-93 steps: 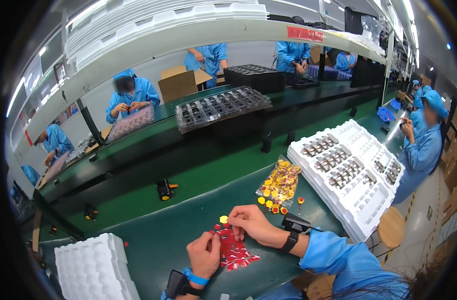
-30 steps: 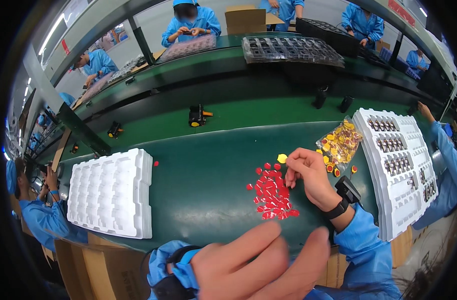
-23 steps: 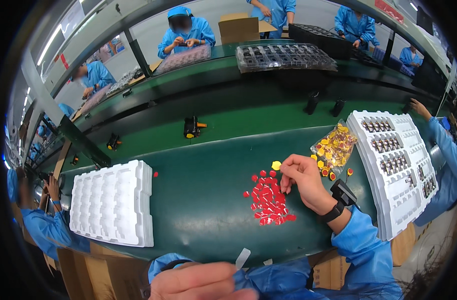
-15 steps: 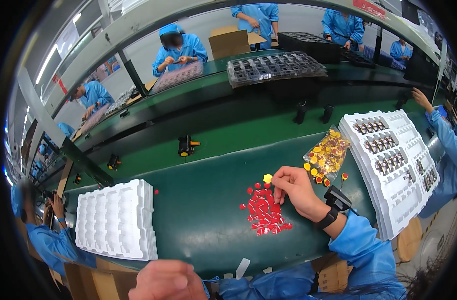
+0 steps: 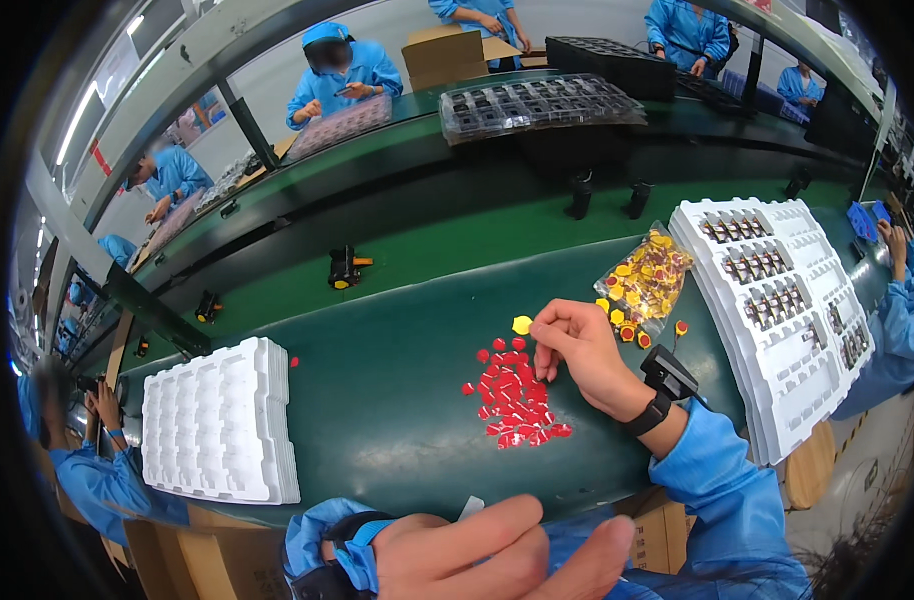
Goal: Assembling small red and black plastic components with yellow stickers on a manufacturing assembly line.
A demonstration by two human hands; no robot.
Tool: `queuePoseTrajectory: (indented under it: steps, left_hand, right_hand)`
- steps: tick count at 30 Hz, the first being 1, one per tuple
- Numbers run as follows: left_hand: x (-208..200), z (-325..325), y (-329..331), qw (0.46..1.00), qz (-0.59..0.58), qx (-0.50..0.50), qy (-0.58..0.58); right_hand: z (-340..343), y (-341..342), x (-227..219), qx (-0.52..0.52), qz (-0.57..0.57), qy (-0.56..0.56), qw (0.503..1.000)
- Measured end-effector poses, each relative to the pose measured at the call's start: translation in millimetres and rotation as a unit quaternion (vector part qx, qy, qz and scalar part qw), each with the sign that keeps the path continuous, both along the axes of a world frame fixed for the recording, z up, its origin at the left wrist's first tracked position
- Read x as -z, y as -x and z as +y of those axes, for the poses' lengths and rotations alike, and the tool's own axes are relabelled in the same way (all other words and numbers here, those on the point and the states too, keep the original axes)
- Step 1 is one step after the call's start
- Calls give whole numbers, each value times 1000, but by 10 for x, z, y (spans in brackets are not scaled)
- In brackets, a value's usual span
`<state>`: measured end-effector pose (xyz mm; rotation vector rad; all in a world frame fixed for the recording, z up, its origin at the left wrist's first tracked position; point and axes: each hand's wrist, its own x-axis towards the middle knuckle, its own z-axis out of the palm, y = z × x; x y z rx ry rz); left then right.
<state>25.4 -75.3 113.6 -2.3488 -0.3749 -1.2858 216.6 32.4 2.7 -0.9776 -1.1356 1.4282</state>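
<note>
My right hand (image 5: 597, 360) is over the right side of a pile of small red discs (image 5: 512, 405) on the green bench. Its fingers are bent together in a pinch, and what lies between their tips cannot be made out. Close beside the index finger is a yellow hexagonal piece (image 5: 522, 325). At the near edge, my left hand (image 5: 477, 555) is apart from the pile, fingers stretched to the right and thumb spread, holding nothing visible. Behind the right hand lies a clear bag of yellow and red pieces (image 5: 645, 280), with several loose yellow-and-red caps (image 5: 629, 332) at its mouth.
White moulded trays are stacked at left (image 5: 217, 420) and at right (image 5: 777, 300), the right stack holding small metal parts. A black-and-yellow part (image 5: 347, 267) sits on the green strip beyond the bench. Cardboard boxes are below the near edge. Several co-workers in blue work around.
My left hand has come further into view and moved right, its fingers now extended. The right hand stays by the red pile. The whole view has shifted slightly.
</note>
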Motion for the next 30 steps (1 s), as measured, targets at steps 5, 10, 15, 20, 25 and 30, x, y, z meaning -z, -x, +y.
queuePoseTrajectory:
  steps: [5, 10, 15, 20, 25, 30]
  left_hand:
    - [-235, -313, 482, 917, -6, 138, 374]
    - [-349, -351, 698, 814, -90, 252, 516]
    - [-63, 559, -113, 856, -386, 68, 337]
    - [277, 1950, -631, 850, -100, -3, 518]
    - [705, 3013, -1245, 777, -29, -150, 611]
    - [1237, 3691, -1600, 834, -67, -168, 522]
  right_hand:
    - [-49, -19, 56, 3, 24, -4, 1000]
    - [-62, -29, 100, -13, 9, -1, 1000]
    - [-42, -108, 196, 22, -1, 1, 1000]
    - [17, -99, 137, 92, -23, 0, 996]
    - [144, -112, 171, 145, -17, -25, 989]
    - [219, -90, 262, 174, -76, -57, 980]
